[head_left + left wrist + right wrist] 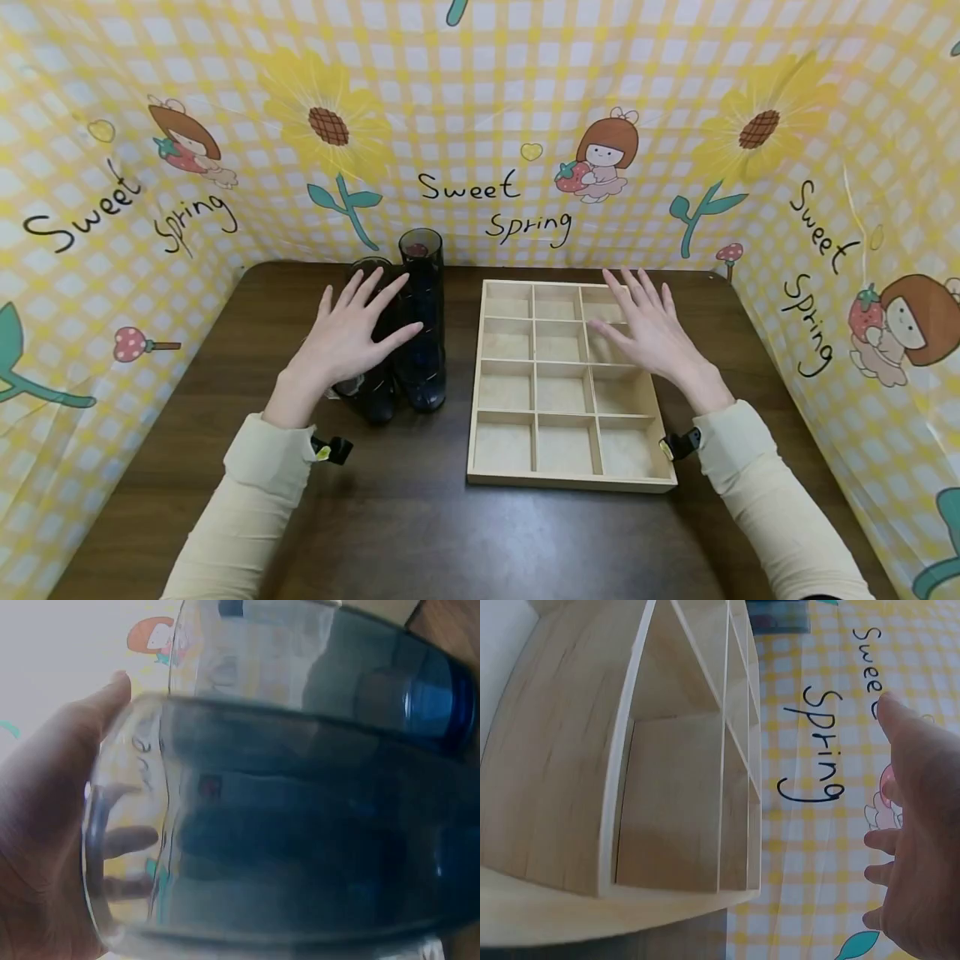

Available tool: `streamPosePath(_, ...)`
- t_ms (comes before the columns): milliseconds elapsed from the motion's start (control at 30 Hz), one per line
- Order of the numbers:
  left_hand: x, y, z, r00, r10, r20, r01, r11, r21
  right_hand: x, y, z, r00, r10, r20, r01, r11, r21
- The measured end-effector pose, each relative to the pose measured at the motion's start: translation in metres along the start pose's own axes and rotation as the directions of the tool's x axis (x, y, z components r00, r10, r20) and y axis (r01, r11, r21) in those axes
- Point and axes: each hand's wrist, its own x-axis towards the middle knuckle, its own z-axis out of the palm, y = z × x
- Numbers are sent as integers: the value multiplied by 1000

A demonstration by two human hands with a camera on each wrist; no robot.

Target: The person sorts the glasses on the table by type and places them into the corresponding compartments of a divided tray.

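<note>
My left hand (348, 337) hovers with spread fingers above and in front of dark blue-tinted glass vases. One tall vase (429, 358) shows its round rim beside the thumb; another vase (378, 404) is partly hidden under the hand. In the left wrist view, a large clear-rimmed vase (300, 825) fills the foreground, with fingers showing through its glass. Fingers spread, my right hand (656, 337) is held over the right side of a pale wooden divided tray (573, 481). Neither hand grips anything.
A dark brown table (390, 525) carries the vases on the left and the tray on the right. Yellow-and-white checked cloth (480, 100) with printed flowers, figures and lettering rises behind the table and along both sides.
</note>
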Motion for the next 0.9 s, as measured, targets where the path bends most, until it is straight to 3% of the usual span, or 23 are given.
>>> streamPosePath(400, 1, -16, -1, 1000, -18, -3, 18, 1000, 1, -2, 11, -3, 1000, 5, -5, -5, 1000, 0)
streamPosePath(900, -18, -24, 4, 999, -49, 4, 49, 999, -16, -10, 19, 0, 1000, 18, -5, -17, 1000, 12)
